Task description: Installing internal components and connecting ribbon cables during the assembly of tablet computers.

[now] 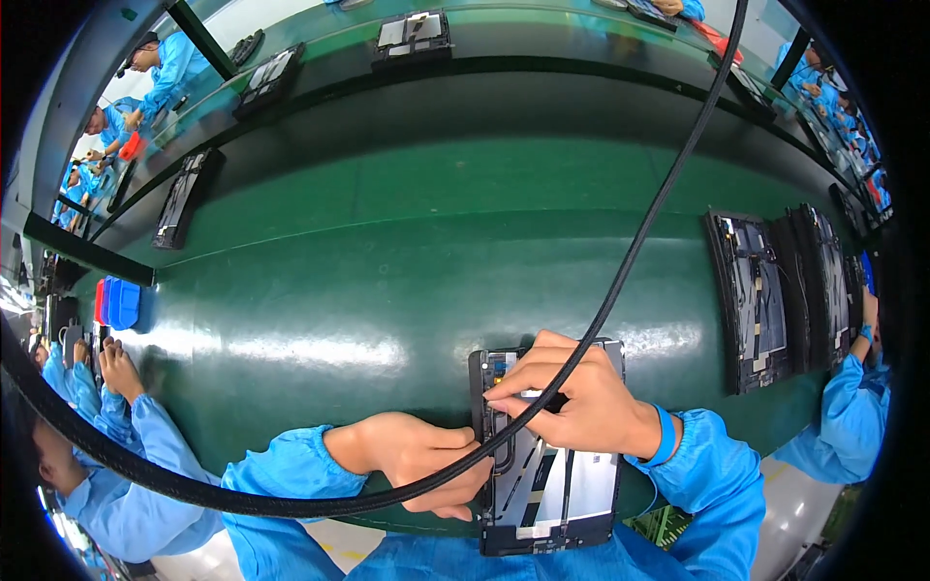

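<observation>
1. Opened tablet (593, 484): on the near edge of the desk (417, 261), long side pointing away from the person, internals up. Lies under the right hand and just right of the left hand.
2. Right hand (586, 407): over the tablet's upper half, reaching in from the right. Thumb and index tips come together at the upper left inner edge; can't tell if a small part is pinched between them. Blue strap (665, 436) on the wrist.
3. Left hand (412, 450): at the tablet's left long side, fingers curled in against it. Tips partly hidden; can't tell if it grips anything.
4. Thick black cable (291, 505) arcs across the view, in front of both hands and the tablet.
5. Right side of desk: more opened tablets, nearest one (760, 300) well apart from the right hand.
6. Far left of desk: blue bin (120, 303) beside a red bin (100, 302); another opened tablet (182, 198) farther back.
7. Raised shelf at the back carries opened tablets, one (414, 34) near the middle.
8. Co-worker's hand (119, 371) at left, near the bins.
</observation>
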Tool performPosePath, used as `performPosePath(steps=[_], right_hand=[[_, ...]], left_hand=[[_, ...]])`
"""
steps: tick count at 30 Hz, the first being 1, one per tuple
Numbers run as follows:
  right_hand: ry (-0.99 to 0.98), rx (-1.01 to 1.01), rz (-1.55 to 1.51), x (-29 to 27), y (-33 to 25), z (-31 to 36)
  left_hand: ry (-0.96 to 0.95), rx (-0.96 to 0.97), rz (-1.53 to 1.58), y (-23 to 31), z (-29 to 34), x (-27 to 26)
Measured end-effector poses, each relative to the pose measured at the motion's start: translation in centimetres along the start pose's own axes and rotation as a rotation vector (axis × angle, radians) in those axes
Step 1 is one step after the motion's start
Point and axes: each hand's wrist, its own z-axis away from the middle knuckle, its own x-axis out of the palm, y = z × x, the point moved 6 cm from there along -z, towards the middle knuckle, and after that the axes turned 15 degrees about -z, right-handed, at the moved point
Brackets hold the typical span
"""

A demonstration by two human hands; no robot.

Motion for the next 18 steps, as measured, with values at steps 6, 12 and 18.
performPosePath(steps=[6, 12, 18], right_hand=[[0.001, -0.001, 0.029, 0.02, 0.19, 0.13], [0.0, 0.009, 0.028, -0.03, 0.24, 0.23], [0.0, -0.008, 0.032, 0.03, 0.26, 0.21]], left_hand=[[-0.018, -0.025, 0.017, 0.14, -0.03, 0.22], [0.014, 0.043, -0.024, 0.46, -0.45, -0.28], [-0.025, -0.002, 0.0, 0.26, -0.56, -0.26]])
